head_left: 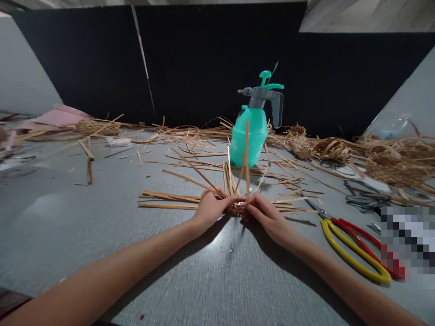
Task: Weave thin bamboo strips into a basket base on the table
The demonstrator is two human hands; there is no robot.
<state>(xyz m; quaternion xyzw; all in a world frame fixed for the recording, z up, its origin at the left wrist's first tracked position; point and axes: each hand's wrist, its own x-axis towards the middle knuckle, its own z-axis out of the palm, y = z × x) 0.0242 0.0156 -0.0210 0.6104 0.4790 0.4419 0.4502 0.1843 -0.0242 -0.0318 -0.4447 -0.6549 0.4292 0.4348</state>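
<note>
My left hand (212, 208) and my right hand (267, 218) meet at the middle of the grey table, pinching a small woven knot of straw-coloured strips (238, 207) between their fingertips. The knot is mostly hidden by my fingers. Long flat strips (170, 200) fan out from it to the left. Others stand upright from it, and one tall strip (247, 154) rises in front of the sprayer. More loose strips lie scattered around both hands.
A teal pump sprayer (249, 136) stands behind my hands. Scissors with red and yellow handles (355, 246) lie to the right. Woven pieces (301, 145) and strip piles line the back of the table (68, 217), before a black wall. A pixelated patch covers the right edge.
</note>
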